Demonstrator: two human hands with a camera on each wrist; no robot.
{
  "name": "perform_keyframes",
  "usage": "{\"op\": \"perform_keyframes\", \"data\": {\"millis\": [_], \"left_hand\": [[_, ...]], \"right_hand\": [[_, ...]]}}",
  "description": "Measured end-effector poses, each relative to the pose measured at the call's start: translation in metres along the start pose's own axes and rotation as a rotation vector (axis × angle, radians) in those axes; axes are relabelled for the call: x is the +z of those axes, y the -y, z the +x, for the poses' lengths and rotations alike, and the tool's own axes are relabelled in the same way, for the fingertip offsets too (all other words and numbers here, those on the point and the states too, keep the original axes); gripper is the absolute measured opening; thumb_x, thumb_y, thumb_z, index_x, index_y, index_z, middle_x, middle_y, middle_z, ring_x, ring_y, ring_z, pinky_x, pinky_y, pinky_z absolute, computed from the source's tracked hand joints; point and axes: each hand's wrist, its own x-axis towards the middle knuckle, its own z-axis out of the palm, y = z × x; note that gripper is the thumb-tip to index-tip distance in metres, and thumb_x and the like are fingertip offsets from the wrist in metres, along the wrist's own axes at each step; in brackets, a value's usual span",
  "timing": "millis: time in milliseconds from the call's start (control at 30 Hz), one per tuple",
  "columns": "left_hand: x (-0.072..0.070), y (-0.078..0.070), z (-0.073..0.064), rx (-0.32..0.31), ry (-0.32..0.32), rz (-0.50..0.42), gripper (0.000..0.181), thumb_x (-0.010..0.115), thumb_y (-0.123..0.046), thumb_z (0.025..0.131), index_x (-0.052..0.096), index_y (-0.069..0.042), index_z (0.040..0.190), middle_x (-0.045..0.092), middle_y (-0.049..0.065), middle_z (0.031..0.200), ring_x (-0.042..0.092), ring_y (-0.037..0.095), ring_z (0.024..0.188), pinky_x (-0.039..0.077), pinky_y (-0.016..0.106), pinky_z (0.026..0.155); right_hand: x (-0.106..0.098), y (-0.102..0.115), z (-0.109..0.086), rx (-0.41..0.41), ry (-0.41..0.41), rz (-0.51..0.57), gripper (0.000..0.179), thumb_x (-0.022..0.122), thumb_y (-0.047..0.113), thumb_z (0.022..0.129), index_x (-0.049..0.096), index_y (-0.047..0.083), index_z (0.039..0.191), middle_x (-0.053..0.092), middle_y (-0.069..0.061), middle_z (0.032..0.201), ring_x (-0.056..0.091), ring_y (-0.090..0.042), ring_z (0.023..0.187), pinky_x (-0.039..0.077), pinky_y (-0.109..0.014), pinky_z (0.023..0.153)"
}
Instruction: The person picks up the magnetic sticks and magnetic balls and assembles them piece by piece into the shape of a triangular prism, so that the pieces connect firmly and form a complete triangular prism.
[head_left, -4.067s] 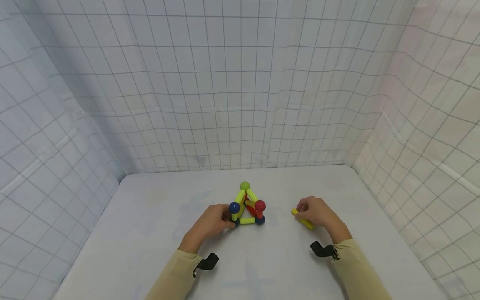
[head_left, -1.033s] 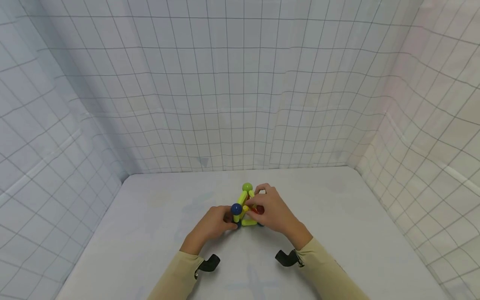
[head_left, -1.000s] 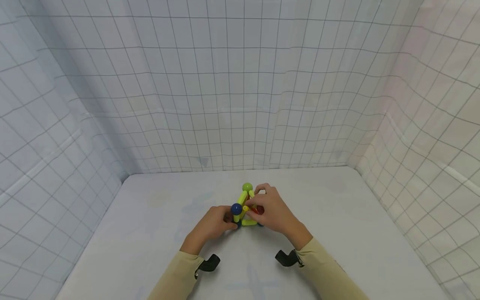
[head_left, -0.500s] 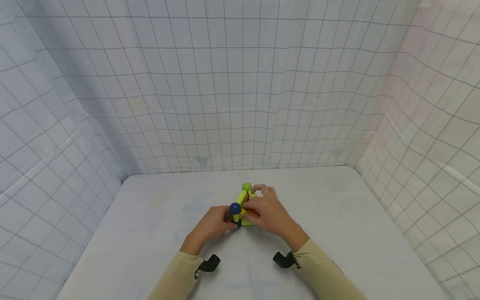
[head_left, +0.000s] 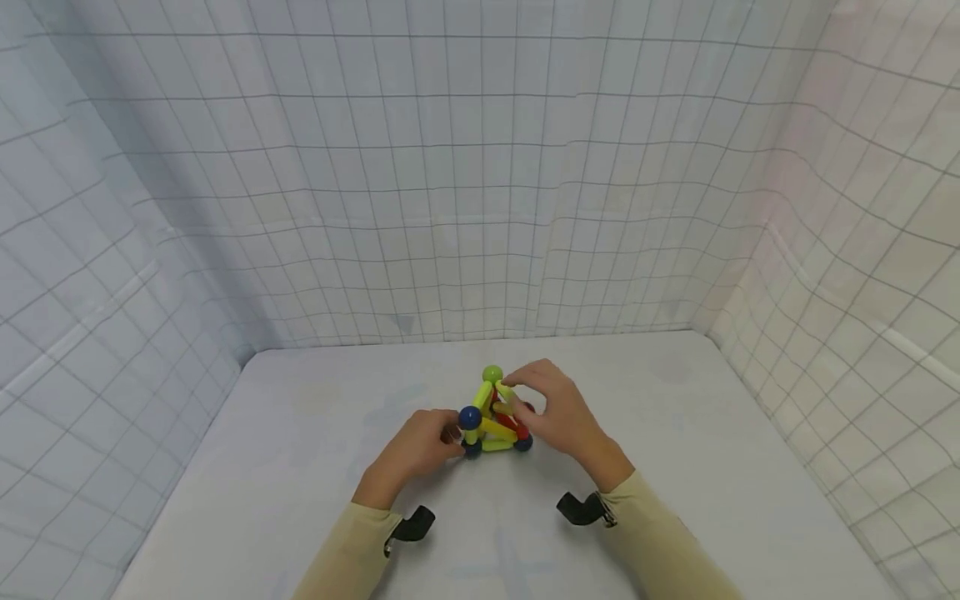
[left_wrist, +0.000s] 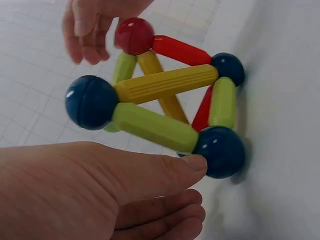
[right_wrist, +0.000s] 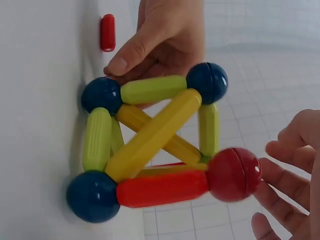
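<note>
A toy frame of magnetic rods and balls stands on the table, with a green ball [head_left: 492,374] at its far top. My left hand [head_left: 420,450] holds the frame at its lower left blue ball [left_wrist: 220,151], thumb against the ball and fingers behind. A yellow rod [right_wrist: 155,135] runs diagonally from the upper left blue ball [right_wrist: 207,83] to the lower right blue ball [right_wrist: 93,196]. My right hand [head_left: 558,412] is beside the red ball [right_wrist: 234,174], fingers loosely bent and holding nothing; whether a fingertip touches the ball I cannot tell.
A loose red rod [right_wrist: 107,32] lies on the table beyond my left hand in the right wrist view. The white table [head_left: 315,467] is enclosed by grid-patterned cloth walls [head_left: 480,183] at the back and sides.
My right hand brought the yellow rod from the right to the frame's front, where it now spans two blue balls. It then let go and drew back right. My left hand stayed at the frame.
</note>
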Motion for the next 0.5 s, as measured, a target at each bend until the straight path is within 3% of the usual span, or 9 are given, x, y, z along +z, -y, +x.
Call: {"op": "perform_keyframes", "data": {"millis": [133, 267, 367, 500], "left_hand": [[-0.026, 0.004, -0.009, -0.053, -0.052, 0.031, 0.027, 0.084, -0.010, 0.094, 0.078, -0.006, 0.120, 0.074, 0.003, 0.107, 0.066, 0.016, 0.092, 0.058, 0.041, 0.083], [-0.053, 0.017, -0.018, -0.098, -0.098, 0.075, 0.025, 0.082, -0.011, 0.096, 0.079, -0.005, 0.120, 0.075, 0.005, 0.109, 0.067, 0.019, 0.094, 0.059, 0.043, 0.085], [-0.066, 0.027, -0.024, -0.135, -0.100, 0.090, 0.023, 0.081, -0.012, 0.096, 0.080, -0.004, 0.117, 0.075, 0.004, 0.106, 0.067, 0.021, 0.095, 0.059, 0.042, 0.082], [-0.072, 0.035, -0.031, -0.192, -0.019, 0.081, 0.019, 0.084, -0.013, 0.093, 0.080, -0.006, 0.110, 0.072, 0.002, 0.099, 0.065, 0.022, 0.091, 0.058, 0.043, 0.078]], "right_hand": [[-0.013, -0.010, -0.004, 0.091, -0.063, 0.025, 0.025, 0.069, 0.001, 0.099, 0.078, 0.010, 0.120, 0.075, 0.002, 0.115, 0.066, -0.016, 0.102, 0.060, -0.048, 0.088], [-0.015, -0.027, -0.015, 0.185, -0.076, 0.062, 0.028, 0.065, -0.004, 0.098, 0.078, 0.011, 0.118, 0.076, 0.003, 0.108, 0.066, -0.014, 0.095, 0.060, -0.042, 0.081], [-0.010, -0.040, -0.028, 0.256, -0.036, 0.120, 0.028, 0.065, -0.004, 0.098, 0.079, 0.011, 0.118, 0.076, 0.004, 0.106, 0.068, -0.015, 0.095, 0.059, -0.038, 0.082], [-0.001, -0.056, -0.043, 0.335, 0.096, 0.251, 0.026, 0.067, 0.001, 0.099, 0.078, 0.010, 0.121, 0.076, 0.003, 0.110, 0.069, -0.016, 0.099, 0.059, -0.033, 0.086]]}}
